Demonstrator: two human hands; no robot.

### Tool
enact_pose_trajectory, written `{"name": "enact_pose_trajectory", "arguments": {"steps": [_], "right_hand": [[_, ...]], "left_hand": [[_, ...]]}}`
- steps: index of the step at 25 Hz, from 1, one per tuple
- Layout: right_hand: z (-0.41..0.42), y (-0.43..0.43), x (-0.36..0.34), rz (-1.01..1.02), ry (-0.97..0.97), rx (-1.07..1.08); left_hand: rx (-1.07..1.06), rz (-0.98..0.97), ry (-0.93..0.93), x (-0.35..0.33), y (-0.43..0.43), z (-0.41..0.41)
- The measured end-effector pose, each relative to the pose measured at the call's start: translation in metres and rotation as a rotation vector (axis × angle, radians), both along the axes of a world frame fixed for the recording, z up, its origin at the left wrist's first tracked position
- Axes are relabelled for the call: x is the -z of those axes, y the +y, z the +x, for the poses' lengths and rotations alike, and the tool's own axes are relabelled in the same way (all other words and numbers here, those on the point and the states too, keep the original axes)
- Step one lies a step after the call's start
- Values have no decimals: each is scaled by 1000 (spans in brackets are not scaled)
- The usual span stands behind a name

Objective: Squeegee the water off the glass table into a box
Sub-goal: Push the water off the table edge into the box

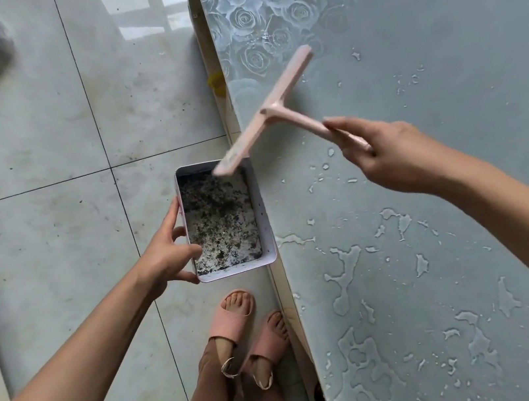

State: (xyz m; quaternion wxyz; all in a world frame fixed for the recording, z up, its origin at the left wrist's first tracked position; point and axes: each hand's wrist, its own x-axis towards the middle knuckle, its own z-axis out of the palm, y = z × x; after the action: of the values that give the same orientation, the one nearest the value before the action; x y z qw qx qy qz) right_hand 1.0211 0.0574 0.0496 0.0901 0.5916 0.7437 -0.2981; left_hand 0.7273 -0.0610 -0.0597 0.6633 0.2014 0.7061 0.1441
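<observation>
Wiping tool: the pink plastic T-shaped squeegee (pixel 271 110) is hovering centre frame, its handle clasped in the right grip (pixel 398 158).
Left side: the left grip (pixel 167 253) is clutching the white rectangular box (pixel 262 214), dark-speckled inside, beside the edge of the blue-grey rose-etched glass bench (pixel 437 34).
Progress: upper right is looking mostly wiped; water puddles (pixel 343 267) are lying lower right, likely left to clear.

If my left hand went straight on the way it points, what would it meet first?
The box, whose side wall your left hand already grips; beyond it, probably the edge of the glass table.
</observation>
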Motion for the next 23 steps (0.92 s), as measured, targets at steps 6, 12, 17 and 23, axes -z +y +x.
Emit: {"name": "enact_pose_trajectory", "arguments": {"steps": [6, 12, 17, 23], "right_hand": [[34, -113, 9, -80, -46, 171], [66, -155, -32, -43, 28, 238], [132, -122, -25, -76, -189, 421], [62, -207, -15, -162, 18, 559]], "left_hand": [[-11, -31, 7, -1, -11, 5], [3, -21, 30, -6, -26, 13], [-4, -27, 35, -6, -37, 18], [2, -45, 56, -4, -43, 20]]}}
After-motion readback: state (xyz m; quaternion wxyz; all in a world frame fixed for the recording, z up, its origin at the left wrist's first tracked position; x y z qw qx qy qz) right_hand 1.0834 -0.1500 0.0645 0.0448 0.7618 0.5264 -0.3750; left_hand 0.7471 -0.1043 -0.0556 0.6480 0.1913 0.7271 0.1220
